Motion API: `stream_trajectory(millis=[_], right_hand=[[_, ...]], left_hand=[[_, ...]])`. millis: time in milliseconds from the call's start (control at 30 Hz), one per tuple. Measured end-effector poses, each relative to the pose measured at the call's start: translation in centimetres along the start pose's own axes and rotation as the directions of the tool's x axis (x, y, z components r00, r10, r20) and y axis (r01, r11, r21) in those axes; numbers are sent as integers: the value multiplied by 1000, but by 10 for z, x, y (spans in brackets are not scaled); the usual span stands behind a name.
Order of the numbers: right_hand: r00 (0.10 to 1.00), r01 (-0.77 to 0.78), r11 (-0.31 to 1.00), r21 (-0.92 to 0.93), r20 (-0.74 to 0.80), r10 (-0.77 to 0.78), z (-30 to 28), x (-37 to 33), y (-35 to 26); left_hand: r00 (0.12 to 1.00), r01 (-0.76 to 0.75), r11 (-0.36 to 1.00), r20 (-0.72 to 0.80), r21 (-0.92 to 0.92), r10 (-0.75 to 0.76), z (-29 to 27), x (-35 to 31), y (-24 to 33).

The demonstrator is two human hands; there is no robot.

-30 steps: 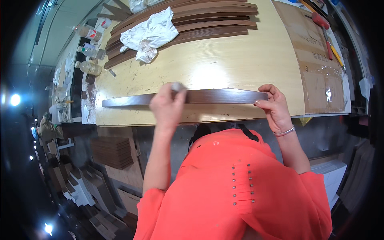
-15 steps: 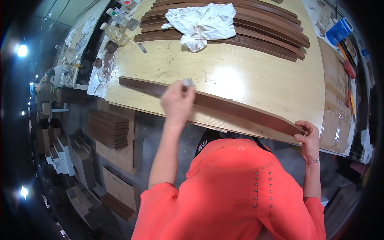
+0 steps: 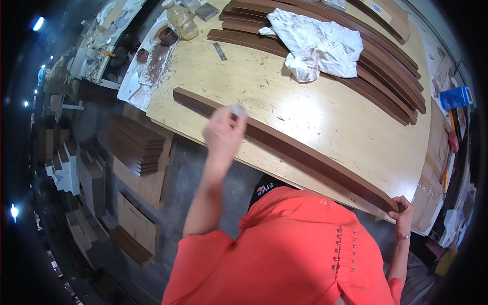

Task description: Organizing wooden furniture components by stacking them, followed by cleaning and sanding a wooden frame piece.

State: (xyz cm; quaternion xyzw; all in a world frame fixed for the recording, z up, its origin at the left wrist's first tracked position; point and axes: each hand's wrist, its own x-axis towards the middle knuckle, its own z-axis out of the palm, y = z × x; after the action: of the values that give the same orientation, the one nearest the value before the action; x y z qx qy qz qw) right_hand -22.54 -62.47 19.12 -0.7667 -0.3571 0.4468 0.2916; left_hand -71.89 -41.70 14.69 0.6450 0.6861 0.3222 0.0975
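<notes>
The long brown strip (image 3: 305,155) looks like smooth wood. The tabletop (image 3: 254,86) is shiny and scuffed. The white rag (image 3: 330,43) looks like wrinkly cloth.

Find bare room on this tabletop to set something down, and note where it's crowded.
The widest free patch of tabletop lies between the held brown strip and the row of strips under the white cloth. A slimmer one lies between the held strip and the near edge. Crowded: the far side, and far left around the bottle.
</notes>
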Motion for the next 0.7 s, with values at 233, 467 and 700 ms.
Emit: stream_trajectory(millis=[233,467,700], right_hand=[[999,-41,998,-43,5,42,4,7,-6],[1000,-26,999,-28,-13,25,2,10,-9],[1000,2,999,-42,14,-1,-2,19,-10]], left_hand=[[946,282,926,-233,252,-225,-51,99,-152],[933,331,931,-205,157,-297,-54,108,-160],[926,304,946,-270,115,-265,-64,103,-166]])
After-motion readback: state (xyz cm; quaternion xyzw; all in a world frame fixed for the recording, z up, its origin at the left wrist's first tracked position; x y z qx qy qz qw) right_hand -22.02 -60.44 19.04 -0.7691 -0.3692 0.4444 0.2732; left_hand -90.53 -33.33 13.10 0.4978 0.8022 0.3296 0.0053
